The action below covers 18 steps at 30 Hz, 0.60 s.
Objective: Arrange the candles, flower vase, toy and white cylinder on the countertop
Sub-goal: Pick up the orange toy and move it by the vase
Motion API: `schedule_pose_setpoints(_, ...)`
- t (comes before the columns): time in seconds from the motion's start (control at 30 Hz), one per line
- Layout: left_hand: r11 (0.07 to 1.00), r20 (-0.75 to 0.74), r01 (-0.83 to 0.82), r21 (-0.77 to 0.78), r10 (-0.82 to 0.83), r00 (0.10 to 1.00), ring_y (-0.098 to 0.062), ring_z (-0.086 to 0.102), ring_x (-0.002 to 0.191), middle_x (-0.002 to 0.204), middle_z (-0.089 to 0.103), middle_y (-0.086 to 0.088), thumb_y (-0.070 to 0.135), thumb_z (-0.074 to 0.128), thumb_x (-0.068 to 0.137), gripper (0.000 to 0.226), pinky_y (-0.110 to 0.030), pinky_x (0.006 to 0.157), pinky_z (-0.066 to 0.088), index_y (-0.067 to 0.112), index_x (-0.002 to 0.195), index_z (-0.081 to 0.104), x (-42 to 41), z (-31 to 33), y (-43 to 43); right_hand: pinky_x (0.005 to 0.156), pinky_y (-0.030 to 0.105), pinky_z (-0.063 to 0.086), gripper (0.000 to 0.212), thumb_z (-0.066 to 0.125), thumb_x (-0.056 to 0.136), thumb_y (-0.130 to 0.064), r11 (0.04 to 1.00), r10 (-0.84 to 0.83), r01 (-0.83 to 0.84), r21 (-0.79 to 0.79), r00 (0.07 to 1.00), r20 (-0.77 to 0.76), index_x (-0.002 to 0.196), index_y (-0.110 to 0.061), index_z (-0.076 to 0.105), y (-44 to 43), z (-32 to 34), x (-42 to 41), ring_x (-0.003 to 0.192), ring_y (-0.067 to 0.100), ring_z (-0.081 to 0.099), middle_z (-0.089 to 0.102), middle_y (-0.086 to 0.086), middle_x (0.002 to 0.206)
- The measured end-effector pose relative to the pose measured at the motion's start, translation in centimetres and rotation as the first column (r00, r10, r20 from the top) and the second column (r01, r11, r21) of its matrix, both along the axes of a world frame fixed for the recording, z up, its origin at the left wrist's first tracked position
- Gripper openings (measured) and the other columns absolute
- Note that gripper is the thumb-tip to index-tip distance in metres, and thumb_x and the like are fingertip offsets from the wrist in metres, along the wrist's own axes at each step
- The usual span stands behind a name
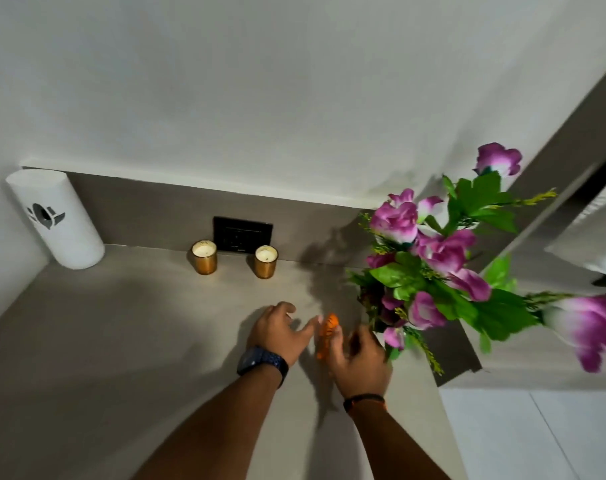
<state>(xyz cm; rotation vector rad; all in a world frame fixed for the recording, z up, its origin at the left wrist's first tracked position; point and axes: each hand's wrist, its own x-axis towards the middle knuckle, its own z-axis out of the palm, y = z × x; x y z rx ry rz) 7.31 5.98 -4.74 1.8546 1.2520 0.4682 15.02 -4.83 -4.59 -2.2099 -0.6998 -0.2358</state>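
A small orange toy (328,330) with dark stripes stands on the grey countertop (121,341) between my hands. My right hand (360,362) curls around its right side, touching it. My left hand (280,332), with a dark watch on the wrist, is spread just left of the toy, fingertips near it. Two gold candles (204,257) (265,261) stand by the back wall. A white cylinder (55,218) with a dark cut-out stands in the far left corner. The flower vase is hidden under its purple flowers (433,268) at the right end.
A black wall socket (242,234) sits behind the candles. The countertop's right edge (443,403) drops to a white tiled floor. A white pillow (592,237) lies beyond the flowers at the far right.
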Motion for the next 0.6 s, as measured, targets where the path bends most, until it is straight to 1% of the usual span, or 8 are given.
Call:
schedule_pose_setpoints(0.17,0.993,-0.099,0.001,-0.119,-0.013,0.995,-0.030,0.062,0.097,0.103,0.067,-0.005,0.072,0.067,0.060,0.065,-0.036,0.077,0.052,0.022,0.102,0.062,2.4,-0.5,-3.0,0.047,0.026,0.029,0.033,0.042,0.067,-0.046,0.997,-0.051,0.048,-0.055,0.998,-0.045,0.047,-0.021,0.033,-4.3,-1.8,1.9,0.040,0.034,0.054,0.046,0.009,0.038)
schedule_pose_setpoints(0.23,0.991,-0.120,0.023,-0.130,-0.039,0.992,-0.030,0.064,0.087,0.091,0.069,-0.005,0.071,0.064,0.057,0.058,-0.036,0.073,0.053,0.021,0.087,0.064,2.8,-0.7,-3.5,0.051,0.031,0.039,0.038,0.044,0.064,-0.051,0.991,-0.118,0.109,-0.073,0.984,-0.134,0.057,-0.014,0.048,-4.7,-1.8,2.5,0.057,0.037,0.062,0.061,0.016,0.056)
schedule_pose_setpoints(0.27,0.991,-0.136,0.040,-0.130,-0.057,0.989,-0.029,0.064,0.081,0.084,0.070,-0.005,0.070,0.060,0.055,0.056,-0.037,0.071,0.055,0.020,0.080,0.064,3.0,-0.8,-3.6,0.058,0.037,0.048,0.047,0.051,0.064,-0.052,0.985,-0.162,0.146,-0.095,0.967,-0.196,0.075,-0.007,0.057,-4.5,-1.9,2.7,0.073,0.039,0.064,0.065,0.020,0.074)
schedule_pose_setpoints(0.33,0.989,-0.171,0.063,-0.134,-0.085,0.982,-0.028,0.064,0.073,0.074,0.069,-0.006,0.067,0.055,0.054,0.052,-0.038,0.068,0.056,0.019,0.072,0.065,3.3,-1.2,-3.5,0.084,0.047,0.050,0.070,0.072,0.059,-0.046,0.977,-0.212,0.199,-0.076,0.935,-0.284,0.107,0.000,0.052,-3.7,-1.4,3.2,0.099,0.039,0.056,0.058,0.023,0.105)
schedule_pose_setpoints(0.37,0.989,-0.182,0.066,-0.131,-0.089,0.979,-0.028,0.063,0.071,0.071,0.068,-0.006,0.063,0.056,0.057,0.047,-0.036,0.066,0.055,0.018,0.069,0.064,3.5,-1.4,-3.5,0.093,0.049,0.046,0.072,0.078,0.057,-0.043,0.977,-0.213,0.209,-0.047,0.924,-0.317,0.108,-0.001,0.052,-3.3,-1.2,3.7,0.105,0.038,0.053,0.054,0.022,0.109)
schedule_pose_setpoints(0.43,0.991,-0.181,0.069,-0.117,-0.089,0.979,-0.028,0.061,0.066,0.065,0.064,-0.005,0.055,0.060,0.065,0.039,-0.033,0.060,0.051,0.016,0.062,0.059,3.7,-1.5,-3.3,0.098,0.046,0.042,0.050,0.081,0.061,-0.035,0.989,-0.149,0.142,-0.047,0.908,-0.392,0.097,-0.008,0.059,-2.6,-1.0,4.5,0.105,0.031,0.054,0.057,0.017,0.105)
schedule_pose_setpoints(0.5,0.993,-0.164,0.061,-0.099,-0.077,0.983,-0.030,0.059,0.063,0.059,0.059,-0.004,0.050,0.060,0.074,0.040,-0.031,0.057,0.046,0.014,0.057,0.054,4.1,-1.6,-3.0,0.095,0.045,0.045,0.031,0.079,0.069,-0.026,0.992,-0.122,0.093,-0.085,0.882,-0.456,0.091,-0.007,0.067,-1.8,-1.6,5.7,0.103,0.034,0.059,0.067,0.018,0.104)
schedule_pose_setpoints(0.6,0.996,-0.143,0.047,-0.081,-0.059,0.988,-0.032,0.062,0.071,0.064,0.057,-0.004,0.050,0.061,0.076,0.038,-0.030,0.059,0.041,0.016,0.060,0.053,4.9,-1.7,-2.1,0.093,0.042,0.043,0.015,0.068,0.073,0.003,0.965,-0.189,0.262,0.031,0.768,-0.611,0.080,-0.008,0.060,-0.6,-2.0,6.6,0.100,0.036,0.059,0.064,0.021,0.097)
